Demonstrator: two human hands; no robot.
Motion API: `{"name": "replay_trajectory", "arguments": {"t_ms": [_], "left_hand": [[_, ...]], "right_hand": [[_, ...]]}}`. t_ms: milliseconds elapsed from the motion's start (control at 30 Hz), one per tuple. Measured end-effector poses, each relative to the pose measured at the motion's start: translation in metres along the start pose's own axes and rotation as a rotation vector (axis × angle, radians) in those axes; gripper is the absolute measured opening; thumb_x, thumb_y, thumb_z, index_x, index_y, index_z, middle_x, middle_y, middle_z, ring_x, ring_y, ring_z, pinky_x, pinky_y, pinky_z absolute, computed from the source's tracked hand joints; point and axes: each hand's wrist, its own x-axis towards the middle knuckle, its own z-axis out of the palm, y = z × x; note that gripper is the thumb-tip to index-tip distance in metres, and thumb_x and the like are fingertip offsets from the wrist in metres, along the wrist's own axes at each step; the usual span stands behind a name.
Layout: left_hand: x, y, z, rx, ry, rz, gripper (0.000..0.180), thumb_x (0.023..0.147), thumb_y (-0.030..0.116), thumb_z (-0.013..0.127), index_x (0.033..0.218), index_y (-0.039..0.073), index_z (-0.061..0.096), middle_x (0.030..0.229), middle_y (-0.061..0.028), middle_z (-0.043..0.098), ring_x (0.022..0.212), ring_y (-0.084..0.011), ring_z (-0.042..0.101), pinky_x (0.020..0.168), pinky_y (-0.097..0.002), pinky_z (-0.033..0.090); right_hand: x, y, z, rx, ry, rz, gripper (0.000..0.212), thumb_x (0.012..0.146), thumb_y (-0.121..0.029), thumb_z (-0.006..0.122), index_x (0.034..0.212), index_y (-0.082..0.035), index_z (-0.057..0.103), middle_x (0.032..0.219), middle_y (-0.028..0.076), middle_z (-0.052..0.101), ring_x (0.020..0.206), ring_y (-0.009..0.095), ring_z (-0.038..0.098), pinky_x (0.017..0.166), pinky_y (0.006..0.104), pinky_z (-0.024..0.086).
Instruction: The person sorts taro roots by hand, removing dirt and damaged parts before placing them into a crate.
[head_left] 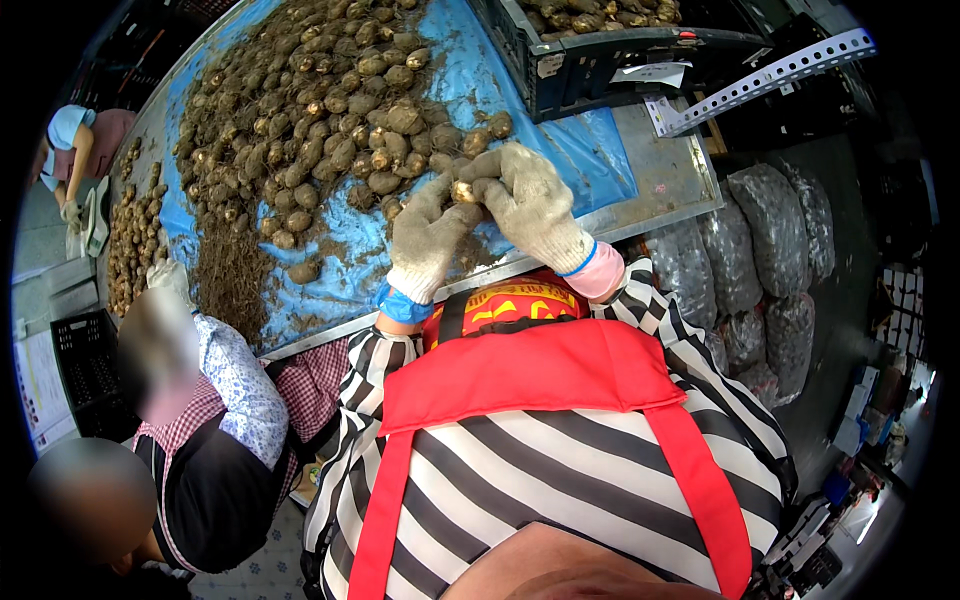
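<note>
My left hand (431,232) and my right hand (532,195), both in dirty pale knit gloves, meet over the near edge of the table. Their fingers are closed round a small taro corm (463,191); its pale cut end shows between the fingertips, and the rest is covered by the gloves. Just beyond lies a large heap of brown, hairy taro corms (340,110), spread on a blue plastic sheet (590,150). A few loose corms (498,125) sit right behind my right hand.
A black crate (640,75) of corms stands at the back right, beside a perforated metal bar (770,82). Filled clear bags (765,225) are stacked right of the table. Shed root fibres (225,285) lie at left, near co-workers, one with a gloved hand (172,280) by smaller corms (135,250).
</note>
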Motion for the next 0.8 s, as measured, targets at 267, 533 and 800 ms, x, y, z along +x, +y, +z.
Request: {"name": "replay_trajectory", "arguments": {"t_ms": [267,533,800], "left_hand": [[0.0,0.003,-0.001,-0.197,-0.043,-0.043,0.062,0.087,0.008,0.064,0.143,-0.006,0.041,0.129,-0.0179,0.058,0.11,-0.0186,0.061,0.091,-0.0289,0.051],[0.005,-0.017,-0.012,-0.14,-0.005,0.041,0.059,0.086,0.007,0.063,0.138,-0.011,0.041,0.127,-0.0195,0.059,0.102,-0.0202,0.064,0.086,-0.0283,0.053],[0.001,-0.03,-0.022,-0.745,-0.252,-0.045,0.06,0.093,0.016,0.064,0.139,-0.011,0.036,0.122,-0.0195,0.059,0.1,-0.0266,0.067,0.087,-0.0369,0.058]], "right_hand": [[0.004,0.02,-0.007,0.147,-0.185,0.461,0.017,0.089,-0.007,0.061,0.103,-0.002,0.068,0.099,0.008,0.067,0.088,0.016,0.063,0.08,0.0294,0.051],[0.009,-0.001,-0.007,0.237,-0.329,0.477,0.017,0.089,-0.016,0.063,0.101,-0.005,0.069,0.095,0.012,0.067,0.093,0.024,0.065,0.081,0.0341,0.051],[0.001,0.016,0.012,-0.079,-0.181,0.356,0.017,0.088,-0.014,0.063,0.101,-0.005,0.069,0.098,0.013,0.067,0.092,0.026,0.065,0.083,0.0358,0.051]]}}
